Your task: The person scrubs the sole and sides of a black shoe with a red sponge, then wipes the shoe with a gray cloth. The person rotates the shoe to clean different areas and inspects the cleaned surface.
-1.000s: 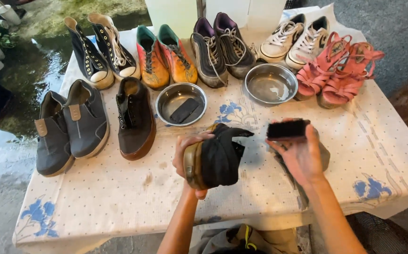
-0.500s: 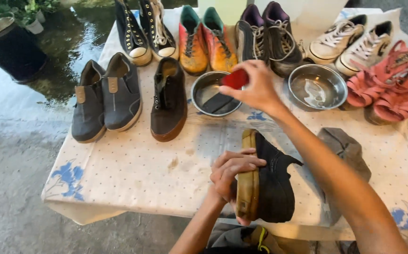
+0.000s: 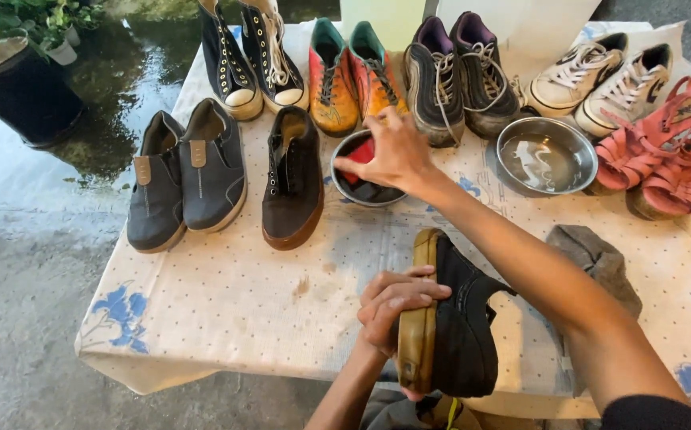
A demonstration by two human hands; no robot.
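My left hand (image 3: 393, 306) grips a black shoe with a tan sole (image 3: 453, 318), held on its side near the table's front edge. My right hand (image 3: 389, 151) reaches over a small metal bowl (image 3: 345, 187) and holds a red-backed brush (image 3: 364, 151) down into it. A dark flat thing lies in that bowl, partly hidden by my hand. The matching black shoe (image 3: 293, 179) stands to the left of the bowl.
A second metal bowl (image 3: 547, 155) holds some liquid. A grey cloth (image 3: 596, 259) lies at the right. Several pairs of shoes line the table: grey slip-ons (image 3: 186, 171), navy high-tops (image 3: 250, 56), orange boots (image 3: 349, 76), dark trainers (image 3: 457, 76), white sneakers (image 3: 608, 72), pink sandals (image 3: 668, 147). A black pot (image 3: 19, 91) stands on the wet floor.
My right hand has carried the brush from beside the shoe out to the small bowl and lowered it in. My left hand has kept hold of the black shoe.
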